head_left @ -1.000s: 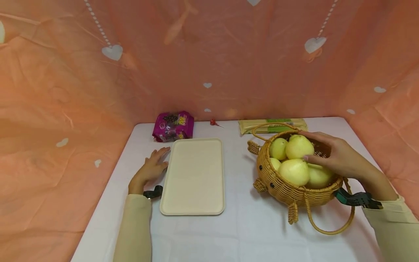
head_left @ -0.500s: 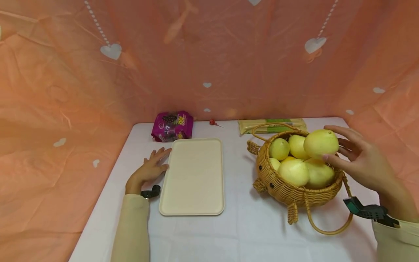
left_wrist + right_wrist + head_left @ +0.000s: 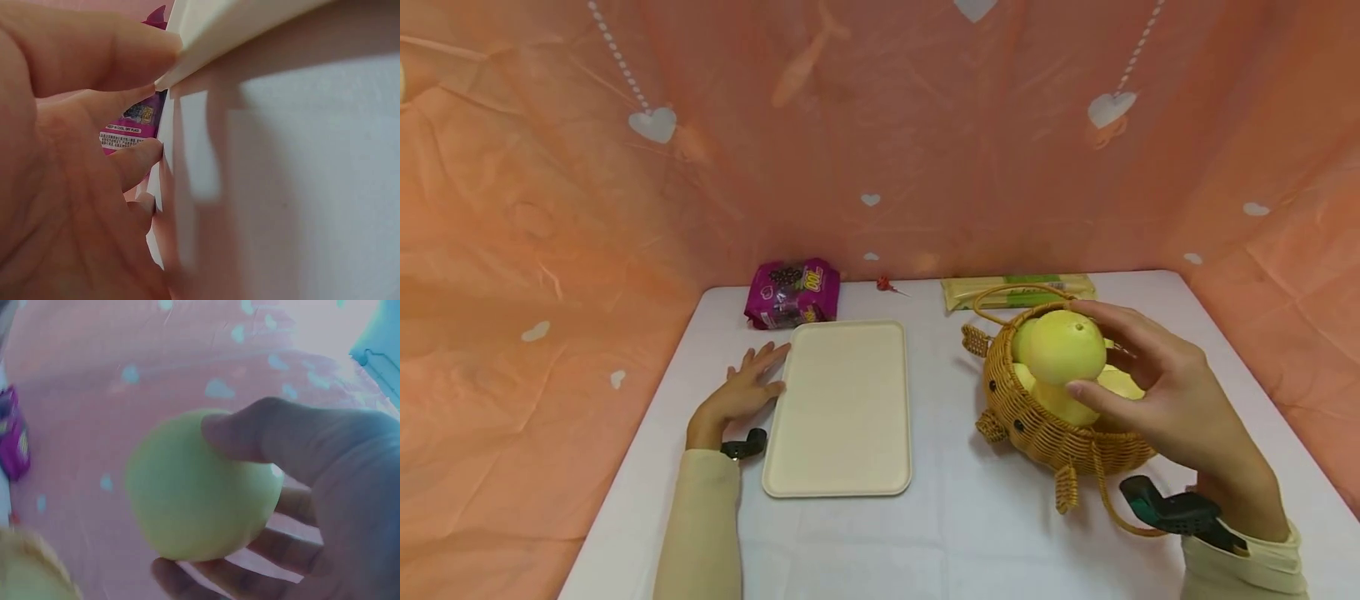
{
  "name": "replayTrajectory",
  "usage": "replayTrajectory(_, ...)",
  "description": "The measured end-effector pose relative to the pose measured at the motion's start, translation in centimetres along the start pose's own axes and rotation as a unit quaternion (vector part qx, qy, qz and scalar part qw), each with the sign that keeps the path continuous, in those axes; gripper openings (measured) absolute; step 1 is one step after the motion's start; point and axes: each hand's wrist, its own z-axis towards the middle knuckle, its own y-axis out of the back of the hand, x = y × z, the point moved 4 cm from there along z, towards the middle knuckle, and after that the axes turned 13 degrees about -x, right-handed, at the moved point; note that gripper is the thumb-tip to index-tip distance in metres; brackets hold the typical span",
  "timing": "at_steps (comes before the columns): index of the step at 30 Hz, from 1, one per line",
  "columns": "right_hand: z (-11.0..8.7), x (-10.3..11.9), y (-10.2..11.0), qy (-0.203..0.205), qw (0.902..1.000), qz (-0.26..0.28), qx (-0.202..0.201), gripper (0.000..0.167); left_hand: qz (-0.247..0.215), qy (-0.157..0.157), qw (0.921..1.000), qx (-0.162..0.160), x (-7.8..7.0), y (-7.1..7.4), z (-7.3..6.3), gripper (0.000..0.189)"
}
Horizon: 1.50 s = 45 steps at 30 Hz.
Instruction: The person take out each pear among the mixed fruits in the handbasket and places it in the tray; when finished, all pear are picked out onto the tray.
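My right hand (image 3: 1157, 392) holds a round pale yellow pear (image 3: 1067, 347) over the wicker basket (image 3: 1037, 442), thumb on one side and fingers on the other. In the right wrist view the pear (image 3: 200, 487) shows large and smooth in that grip. More pale fruit sits in the basket, partly hidden behind the held pear and the hand. My left hand (image 3: 741, 396) lies at the left edge of a cream rectangular tray (image 3: 838, 408), fingers spread. Up close in the left wrist view, the thumb (image 3: 112, 53) is right at the rim of the tray (image 3: 237, 28).
A purple snack packet (image 3: 793, 293) lies behind the tray. To its right is a small red lollipop (image 3: 884, 284). A long yellow-green packet (image 3: 1018, 292) lies at the back, behind the basket. White cloth covers the table (image 3: 850, 550), and an orange curtain (image 3: 880, 125) stands behind.
My right hand has taken a pear from the basket, lifted it at the right side, then brought it left over the basket. My left hand stays at the tray edge.
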Motion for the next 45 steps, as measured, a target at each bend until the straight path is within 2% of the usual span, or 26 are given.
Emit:
replayTrajectory(5, 0.4, 1.1, -3.0, 0.002, 0.999, 0.043, 0.014, 0.088, -0.001, 0.001, 1.0, 0.002, 0.2, 0.0, 0.1, 0.073)
replayTrajectory(8, 0.7, 1.6, -4.7, 0.006, 0.9987, 0.044, 0.025, 0.089, -0.004, 0.001, 1.0, 0.004, 0.2, 0.0, 0.1, 0.073)
replayTrajectory(17, 2.0, 2.5, -10.6, -0.035, 0.9934, 0.093, 0.056, 0.081, -0.005, -0.001, 1.0, 0.002, 0.3, 0.0, 0.0, 0.073)
replayTrajectory(21, 2.9, 2.4, -13.6, -0.031, 0.9916, 0.1, 0.076, 0.077, -0.009, -0.001, 1.0, 0.002, 0.2, 0.0, -0.2, 0.074)
replayTrajectory(26, 4.4, 1.7, -16.7, -0.004, 0.9929, 0.084, 0.084, 0.075, -0.006, 0.0, 1.0, 0.002, 0.2, -0.1, -0.1, 0.074)
replayTrajectory(31, 6.0, 1.0, -20.2, -0.001, 0.9923, 0.098, 0.076, 0.071, -0.001, -0.005, 1.0, -0.002, 0.0, 0.0, 0.1, 0.076)
replayTrajectory(39, 7.6, -2.1, -25.5, -0.038, 0.9906, 0.111, 0.07, 0.072, -0.007, 0.002, 1.0, 0.004, 0.1, -0.2, 0.2, 0.077)
replayTrajectory(45, 8.7, -5.1, -28.8, -0.091, 0.9845, 0.134, 0.067, 0.071, 0.004, -0.013, 0.9999, -0.002, 0.1, 0.0, 0.1, 0.075)
